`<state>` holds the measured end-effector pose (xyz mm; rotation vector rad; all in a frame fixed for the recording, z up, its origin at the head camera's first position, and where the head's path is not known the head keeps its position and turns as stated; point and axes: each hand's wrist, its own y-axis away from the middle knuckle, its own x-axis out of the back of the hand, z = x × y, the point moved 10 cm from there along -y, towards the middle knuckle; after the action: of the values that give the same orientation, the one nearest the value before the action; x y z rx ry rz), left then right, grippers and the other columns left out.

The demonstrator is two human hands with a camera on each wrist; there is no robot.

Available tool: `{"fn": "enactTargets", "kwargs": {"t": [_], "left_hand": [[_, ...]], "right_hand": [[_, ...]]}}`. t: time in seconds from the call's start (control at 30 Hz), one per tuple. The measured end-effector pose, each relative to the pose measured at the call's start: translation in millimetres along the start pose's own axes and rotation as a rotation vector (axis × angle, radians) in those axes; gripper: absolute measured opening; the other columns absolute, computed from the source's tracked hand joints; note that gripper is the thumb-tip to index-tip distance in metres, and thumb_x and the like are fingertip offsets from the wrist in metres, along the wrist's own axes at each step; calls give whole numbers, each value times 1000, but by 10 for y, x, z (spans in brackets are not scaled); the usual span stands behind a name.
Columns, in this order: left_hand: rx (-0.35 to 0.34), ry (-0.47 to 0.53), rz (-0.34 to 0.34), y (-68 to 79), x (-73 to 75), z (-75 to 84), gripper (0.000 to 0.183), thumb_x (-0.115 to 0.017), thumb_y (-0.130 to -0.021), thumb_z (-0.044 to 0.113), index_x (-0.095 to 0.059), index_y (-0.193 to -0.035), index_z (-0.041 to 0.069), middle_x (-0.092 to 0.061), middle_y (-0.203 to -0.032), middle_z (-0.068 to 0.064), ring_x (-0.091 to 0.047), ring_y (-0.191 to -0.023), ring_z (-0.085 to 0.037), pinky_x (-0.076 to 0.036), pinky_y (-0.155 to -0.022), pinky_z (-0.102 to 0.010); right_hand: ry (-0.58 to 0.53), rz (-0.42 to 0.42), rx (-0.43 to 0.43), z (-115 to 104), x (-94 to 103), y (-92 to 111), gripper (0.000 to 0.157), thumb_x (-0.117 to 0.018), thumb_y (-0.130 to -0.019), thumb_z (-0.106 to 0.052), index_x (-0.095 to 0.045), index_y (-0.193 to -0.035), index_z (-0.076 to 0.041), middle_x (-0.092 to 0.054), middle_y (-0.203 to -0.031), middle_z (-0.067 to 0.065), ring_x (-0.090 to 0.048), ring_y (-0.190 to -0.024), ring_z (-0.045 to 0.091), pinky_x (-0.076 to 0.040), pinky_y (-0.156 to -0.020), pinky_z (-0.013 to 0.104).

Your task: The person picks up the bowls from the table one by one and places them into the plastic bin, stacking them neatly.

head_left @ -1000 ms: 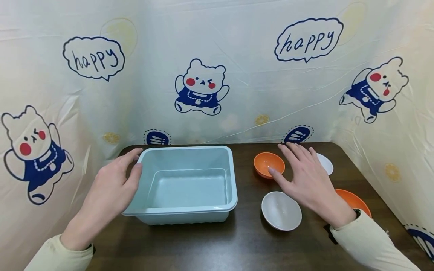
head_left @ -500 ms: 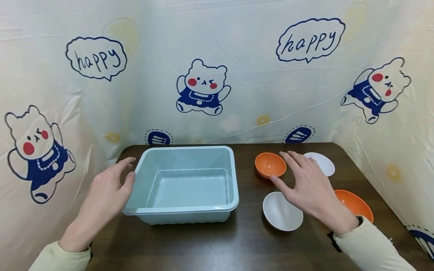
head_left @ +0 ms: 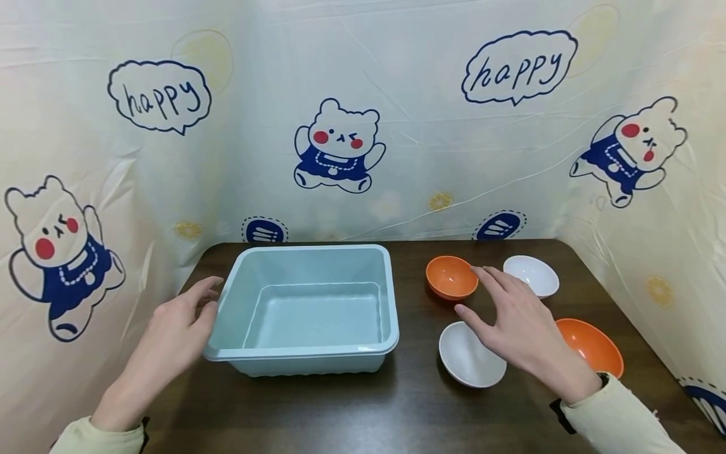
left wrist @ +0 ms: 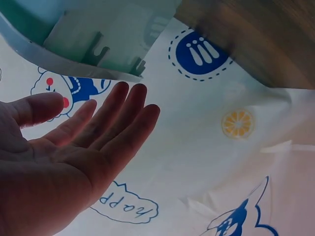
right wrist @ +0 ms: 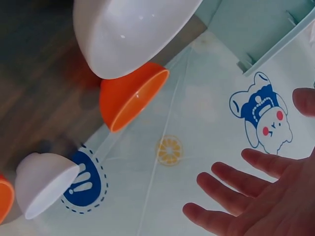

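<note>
My left hand hovers by the left wall of a pale blue plastic basin, fingers relaxed and holding nothing. In the left wrist view its fingertips are spread just off the basin's rim. Over the bowls on the right, my right hand is held palm down with thumb apart from the fingers. Near its fingertips sits a small orange bowl; below the thumb is a white bowl. Another white bowl lies beyond the hand, and a larger orange bowl, partly hidden, is beside the wrist.
Everything stands on a dark brown wooden table. A pale curtain printed with bears and "happy" bubbles encloses the table at the back and both sides. The basin takes up the left half of the tabletop.
The left hand has drawn back and down from the basin's rim. My right hand has come slightly nearer, uncovering more of the far white bowl. Bowls and basin stay in place.
</note>
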<state>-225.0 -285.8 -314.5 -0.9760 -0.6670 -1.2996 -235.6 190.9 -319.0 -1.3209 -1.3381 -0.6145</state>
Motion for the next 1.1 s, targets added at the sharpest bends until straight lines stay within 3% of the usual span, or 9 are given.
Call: {"fn": "enactTargets", "kwargs": {"t": [0.23, 0.63, 0.9, 1.1], "left_hand": [[10, 38, 4, 20, -16, -53, 39, -46, -107, 11, -57, -143, 2, -68, -126, -28, -64, -111, -44, -49, -86, -60], [103, 158, -100, 11, -138, -310, 38, -48, -108, 9, -58, -144, 0, -66, -129, -29, -63, -115, -44, -51, -85, -51], [117, 206, -116, 15, -184, -371, 39, -52, -106, 5, -56, -145, -2, -64, -132, -31, -64, -114, -42, -51, -78, -28], [121, 265, -122, 30, -229, -404, 40, -50, -108, 5, -54, -147, -2, -61, -136, -32, -62, -117, -42, -49, -75, -19]], "right_hand": [[-3, 0, -17, 57, -19, 61, 77, -62, -100, -61, -52, -153, -7, -51, -152, 23, -48, -137, 46, -42, -104, 69], [-18, -42, -24, 138, -114, 125, 80, -63, -99, -61, -53, -152, -3, -53, -150, 25, -51, -134, 49, -42, -105, 67], [-27, -79, -42, 214, -192, 167, 80, -64, -98, -61, -53, -152, -3, -54, -151, 22, -49, -136, 48, -42, -104, 68], [-52, -93, -51, 282, -276, 254, 80, -68, -96, -62, -55, -150, -5, -56, -150, 20, -50, -136, 44, -44, -101, 68]]}}
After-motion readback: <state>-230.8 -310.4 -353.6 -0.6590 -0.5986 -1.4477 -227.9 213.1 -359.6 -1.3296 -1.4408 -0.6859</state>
